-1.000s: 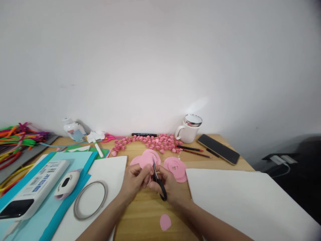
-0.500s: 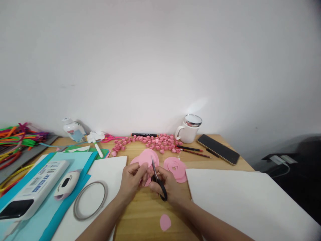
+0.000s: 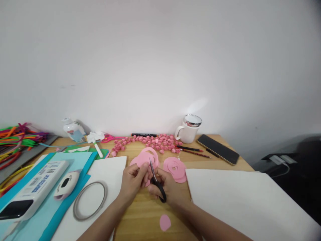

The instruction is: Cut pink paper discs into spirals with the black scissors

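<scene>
Between thumb and fingers my left hand [image 3: 134, 177] pinches a pink paper disc [image 3: 144, 158], part of which curves away as a cut strip at its upper right. My right hand [image 3: 167, 187] is closed round the black handles of a pair of scissors [image 3: 155, 179]. The blades point up and lie against the paper. More pink paper lies behind and beneath the hands. A pink paper spiral [image 3: 175, 169] rests on the table to the right of them. Nearer me lies a small pink paper piece [image 3: 165, 223].
Several rolled pink paper buds [image 3: 160, 142] spread along the back, beside a white mug [image 3: 189, 129]. A phone [image 3: 218, 149] and pencils [image 3: 195, 153] lie right. White sheets [image 3: 240, 197] flank the hands. A tape ring [image 3: 90, 201] and a white device [image 3: 37, 187] are left.
The scissors have shifted slightly left and further into the pink paper. A curved strip now stands apart from the disc, with a gap between them.
</scene>
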`<state>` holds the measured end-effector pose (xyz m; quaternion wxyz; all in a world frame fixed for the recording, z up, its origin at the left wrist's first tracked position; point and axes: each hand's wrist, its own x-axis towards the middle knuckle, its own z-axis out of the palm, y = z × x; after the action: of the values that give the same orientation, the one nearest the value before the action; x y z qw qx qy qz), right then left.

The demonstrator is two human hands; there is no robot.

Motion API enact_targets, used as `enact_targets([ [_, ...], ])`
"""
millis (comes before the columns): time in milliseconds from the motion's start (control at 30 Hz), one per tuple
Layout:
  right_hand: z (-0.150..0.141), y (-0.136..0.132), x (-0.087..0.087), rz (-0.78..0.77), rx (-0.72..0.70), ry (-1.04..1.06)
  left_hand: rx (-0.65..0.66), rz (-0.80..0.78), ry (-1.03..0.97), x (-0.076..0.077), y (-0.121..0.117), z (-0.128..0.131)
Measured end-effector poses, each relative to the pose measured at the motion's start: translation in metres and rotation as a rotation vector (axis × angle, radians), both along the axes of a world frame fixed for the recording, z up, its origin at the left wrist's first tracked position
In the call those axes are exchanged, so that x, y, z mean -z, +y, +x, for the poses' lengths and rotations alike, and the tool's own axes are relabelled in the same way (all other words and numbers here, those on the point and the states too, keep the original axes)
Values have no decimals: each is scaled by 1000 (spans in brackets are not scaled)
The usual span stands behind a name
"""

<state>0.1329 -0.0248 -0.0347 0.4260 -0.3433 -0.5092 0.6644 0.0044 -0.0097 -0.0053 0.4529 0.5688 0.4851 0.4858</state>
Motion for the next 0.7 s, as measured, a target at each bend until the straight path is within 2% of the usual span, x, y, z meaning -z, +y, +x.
enact_targets([
  [200, -1, 1, -9, 97, 31, 88, 43, -66, -31, -4, 0, 0],
  [400, -3, 0, -16, 95, 62, 86, 73, -80, -43, -7, 0, 1],
  [700, -2, 1, -12, 125, 47, 84, 70, -64, -11, -7, -1, 0],
])
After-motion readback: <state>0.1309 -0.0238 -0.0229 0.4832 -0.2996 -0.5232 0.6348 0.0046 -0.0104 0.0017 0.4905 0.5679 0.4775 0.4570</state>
